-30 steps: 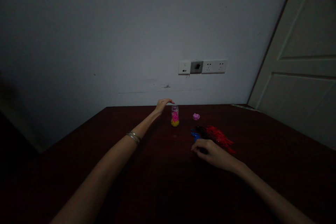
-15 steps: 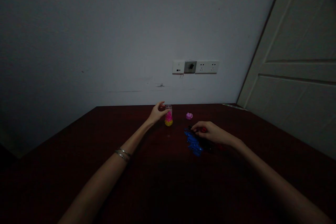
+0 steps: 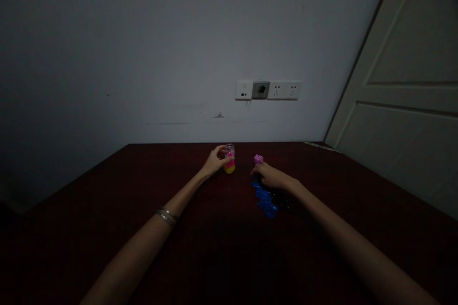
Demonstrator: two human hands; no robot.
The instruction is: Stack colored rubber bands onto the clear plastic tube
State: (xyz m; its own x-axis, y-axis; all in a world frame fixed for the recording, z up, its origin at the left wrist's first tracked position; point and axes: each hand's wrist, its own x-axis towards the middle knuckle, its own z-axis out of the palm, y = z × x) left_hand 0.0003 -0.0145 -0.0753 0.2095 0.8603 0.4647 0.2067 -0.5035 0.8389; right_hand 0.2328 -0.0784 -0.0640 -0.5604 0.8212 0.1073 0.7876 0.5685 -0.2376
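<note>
A small clear bottle (image 3: 230, 151) stands upright on the table, with yellow pieces at its bottom and pink ones above; its mouth is uncovered. My left hand (image 3: 213, 161) is closed around it, thumb across the front and fingers behind. My right hand (image 3: 271, 174) is lowered to the far end of a row of shiny blue pieces (image 3: 265, 200), its fingers curled down and pressed together. Whatever lies between those fingertips is hidden. Just beyond that hand sits a pink cap with a loop (image 3: 258, 158).
Dark pieces (image 3: 284, 201) lie right of the blue ones, hard to make out in the dim light. The dark red table (image 3: 171, 257) meets a pale wall (image 3: 161, 57) with sockets (image 3: 284, 90). A panelled door (image 3: 404, 90) stands at the right.
My right hand has moved left and away from me, its fingers now pointing down near the pink cap. My left hand has closed around the bottle, its thumb lower.
</note>
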